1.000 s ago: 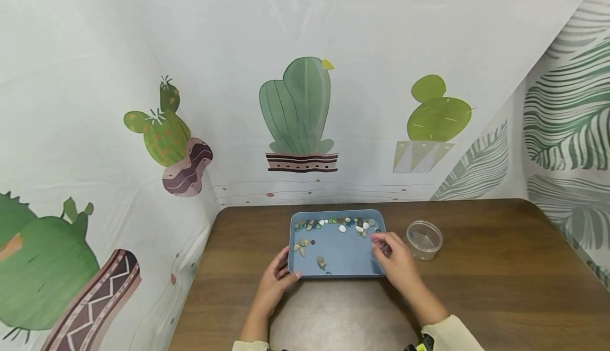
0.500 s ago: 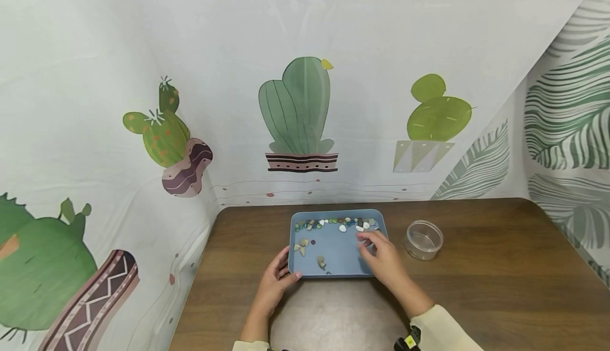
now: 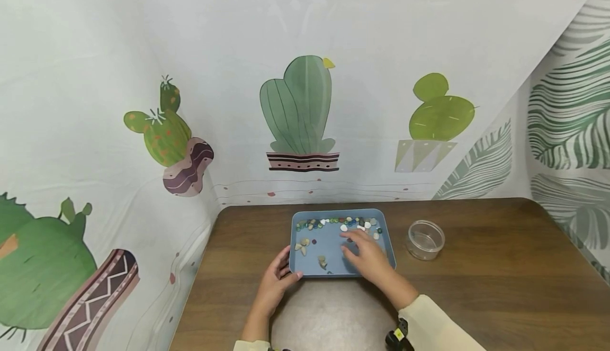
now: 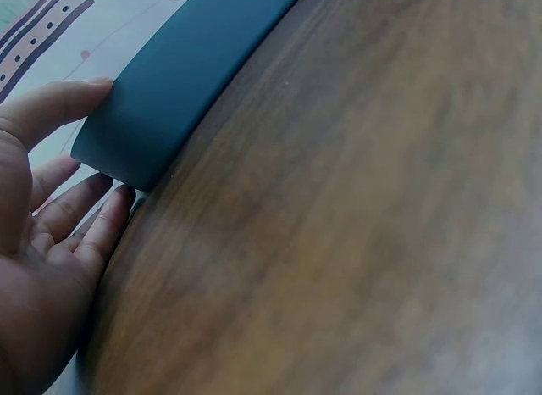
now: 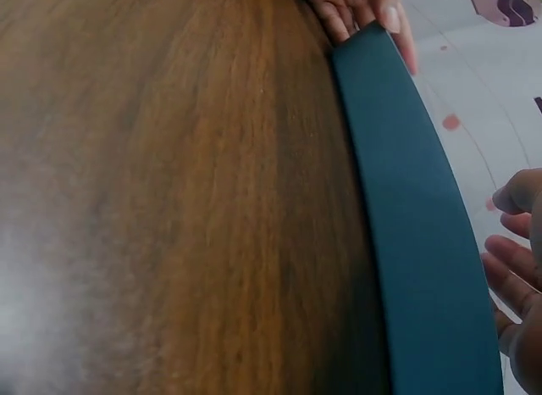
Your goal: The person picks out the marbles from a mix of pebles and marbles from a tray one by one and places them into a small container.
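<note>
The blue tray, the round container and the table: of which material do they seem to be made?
Blue tray: probably matte plastic; smooth, evenly coloured wall. Round container: transparent, glossy, likely plastic, possibly glass; bright rim highlights. Table: satin wood or wood-look laminate; brown grain, soft glare.

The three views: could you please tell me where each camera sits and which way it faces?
Head: worn on the head, facing forward and down at the tray, tub and table; left hand and right hand show.
Left wrist: on that wrist, facing the tray's outside and the table; the left hand shows, at the tray's corner.
Right wrist: on that wrist, facing the tray's outside and the table; both hands show in part.
Shared: both wrist views include the left hand.
</note>
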Available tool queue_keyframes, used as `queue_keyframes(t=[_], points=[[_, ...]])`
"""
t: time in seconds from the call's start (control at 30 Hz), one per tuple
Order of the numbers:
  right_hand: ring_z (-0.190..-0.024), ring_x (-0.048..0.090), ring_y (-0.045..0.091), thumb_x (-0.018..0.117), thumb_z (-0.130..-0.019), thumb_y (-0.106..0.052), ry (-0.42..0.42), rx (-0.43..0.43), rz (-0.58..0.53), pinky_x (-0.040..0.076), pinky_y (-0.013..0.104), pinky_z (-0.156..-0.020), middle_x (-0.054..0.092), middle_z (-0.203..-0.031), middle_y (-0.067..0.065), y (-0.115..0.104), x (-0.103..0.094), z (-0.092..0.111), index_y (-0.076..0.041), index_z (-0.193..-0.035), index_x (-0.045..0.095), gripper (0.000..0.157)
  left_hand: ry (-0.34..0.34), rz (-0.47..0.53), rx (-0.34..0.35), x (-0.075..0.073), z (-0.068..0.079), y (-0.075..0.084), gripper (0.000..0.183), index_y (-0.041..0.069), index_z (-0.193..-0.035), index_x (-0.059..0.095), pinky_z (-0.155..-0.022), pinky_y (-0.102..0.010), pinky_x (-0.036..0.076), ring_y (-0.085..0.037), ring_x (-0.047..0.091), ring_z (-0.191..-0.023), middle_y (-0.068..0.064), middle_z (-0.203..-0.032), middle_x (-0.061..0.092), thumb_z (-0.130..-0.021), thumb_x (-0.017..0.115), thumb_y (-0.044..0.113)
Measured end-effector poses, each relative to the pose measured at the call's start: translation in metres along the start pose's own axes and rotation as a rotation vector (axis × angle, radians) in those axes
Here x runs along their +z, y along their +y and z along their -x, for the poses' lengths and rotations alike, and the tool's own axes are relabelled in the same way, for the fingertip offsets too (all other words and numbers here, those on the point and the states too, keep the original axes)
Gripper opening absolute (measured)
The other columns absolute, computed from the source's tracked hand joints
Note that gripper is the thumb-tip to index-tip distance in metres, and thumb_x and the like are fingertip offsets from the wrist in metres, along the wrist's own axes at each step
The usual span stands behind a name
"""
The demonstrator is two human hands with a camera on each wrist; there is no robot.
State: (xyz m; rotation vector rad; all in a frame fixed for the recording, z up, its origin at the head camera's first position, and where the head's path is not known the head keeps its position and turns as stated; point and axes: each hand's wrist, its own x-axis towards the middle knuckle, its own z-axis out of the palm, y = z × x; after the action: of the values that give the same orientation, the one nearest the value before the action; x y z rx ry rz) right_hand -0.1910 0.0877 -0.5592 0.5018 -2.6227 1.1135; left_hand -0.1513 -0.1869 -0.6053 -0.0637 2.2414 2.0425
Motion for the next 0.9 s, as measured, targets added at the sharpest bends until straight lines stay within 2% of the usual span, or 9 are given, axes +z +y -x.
queue_keyframes(t=[0.2, 0.4, 0.67, 0.9], points=[[-0.118, 0.064, 0.032, 0.075, -0.089, -0.012, -0.055, -0.022, -0.005, 0.051, 0.049, -0.1, 0.068, -0.125, 0.014, -0.006, 0.005, -0.009, -0.007, -0.123, 0.069, 0.035, -0.007, 0.015, 0.0, 0.0, 0.001, 0.002, 0.079, 0.015, -0.153, 0.044, -0.089, -0.018, 0.049, -0.037, 0.056, -0.127, -0.023, -0.149, 0.05, -0.084, 0.082, 0.013], [-0.128, 0.059, 0.034, 0.071, -0.093, -0.016, -0.144, 0.007, -0.018, 0.045, 0.051, -0.109, 0.066, -0.132, 0.014, -0.009, 0.011, -0.02, -0.006, -0.129, 0.066, 0.037, -0.002, 0.009, -0.005, 0.0, 0.002, 0.003, 0.078, 0.016, -0.153, 0.044, -0.09, -0.018, 0.049, -0.036, 0.056, -0.128, -0.022, -0.15, 0.05, -0.084, 0.082, 0.014], [-0.133, 0.055, 0.035, 0.068, -0.096, -0.018, -0.206, 0.08, -0.005, 0.043, 0.053, -0.11, 0.062, -0.138, 0.014, -0.013, 0.02, -0.032, -0.007, -0.133, 0.064, 0.039, -0.001, 0.011, -0.005, 0.001, 0.001, 0.003, 0.078, 0.015, -0.153, 0.044, -0.09, -0.017, 0.049, -0.037, 0.056, -0.128, -0.023, -0.149, 0.05, -0.084, 0.082, 0.014], [-0.132, 0.056, 0.035, 0.068, -0.096, -0.018, -0.268, 0.085, 0.021, 0.043, 0.052, -0.11, 0.062, -0.139, 0.015, -0.012, 0.027, -0.041, -0.006, -0.133, 0.063, 0.04, -0.003, 0.007, -0.007, 0.001, 0.001, 0.003, 0.078, 0.015, -0.153, 0.044, -0.09, -0.016, 0.048, -0.037, 0.055, -0.129, -0.023, -0.15, 0.049, -0.084, 0.081, 0.014]])
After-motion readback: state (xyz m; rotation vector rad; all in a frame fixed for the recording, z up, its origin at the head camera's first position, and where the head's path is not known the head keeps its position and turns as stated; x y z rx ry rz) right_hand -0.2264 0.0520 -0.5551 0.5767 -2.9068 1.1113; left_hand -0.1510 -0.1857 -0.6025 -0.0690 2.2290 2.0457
